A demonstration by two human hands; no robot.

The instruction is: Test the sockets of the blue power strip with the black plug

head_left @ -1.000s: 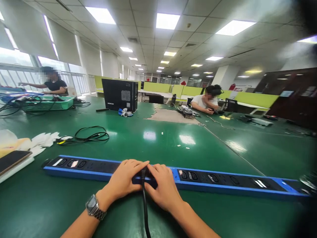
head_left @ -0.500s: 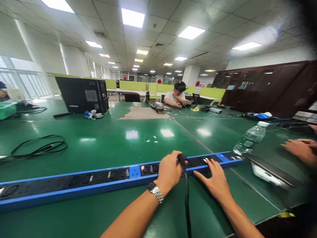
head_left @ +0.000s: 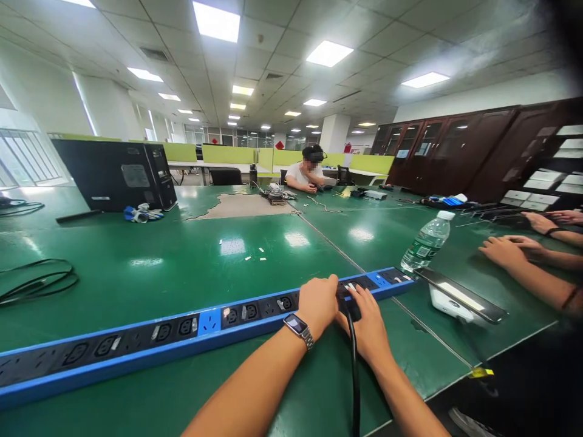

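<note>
A long blue and black power strip (head_left: 182, 331) lies across the green table (head_left: 191, 261) in front of me. My left hand (head_left: 319, 299), with a watch on the wrist, is closed around a black plug (head_left: 350, 308) near the strip's right end. My right hand (head_left: 368, 321) lies beside it, fingers pressed down on the strip and the plug. The plug's black cable (head_left: 354, 376) runs from between my hands toward me.
A water bottle (head_left: 426, 243) and a white box with a dark lid (head_left: 458, 295) stand right of the strip. Another person's hands (head_left: 510, 252) rest at the right. A black computer case (head_left: 113, 176) stands at the back left, a coiled cable (head_left: 36, 282) at the left.
My hands and the plug have moved from the strip's middle to its right end. The view has swung right, showing the bottle and another person's hands.
</note>
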